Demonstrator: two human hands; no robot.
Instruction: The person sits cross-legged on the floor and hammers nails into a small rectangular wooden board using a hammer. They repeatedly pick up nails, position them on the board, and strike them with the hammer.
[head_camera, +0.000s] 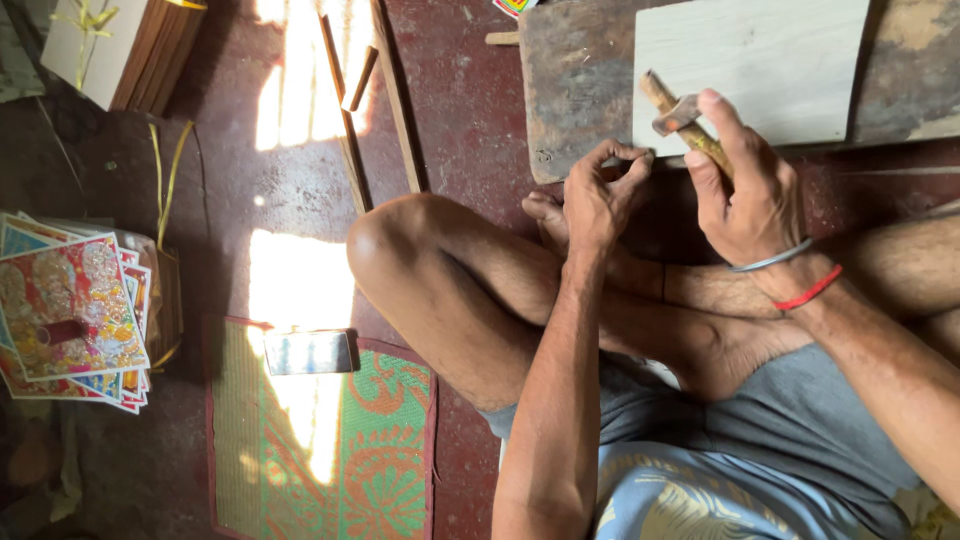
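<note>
The right hand (748, 200) grips a small hammer (684, 117) by its wooden handle, fingers wrapped tight, over the pale board's (760, 60) near edge. Just left, the left hand (598, 195) pinches something too small to tell against that edge

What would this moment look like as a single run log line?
right hand: grips small hammer | left hand: fingertips pinched at pale board edge | board lies on worn plank | person seated cross-legged
</note>
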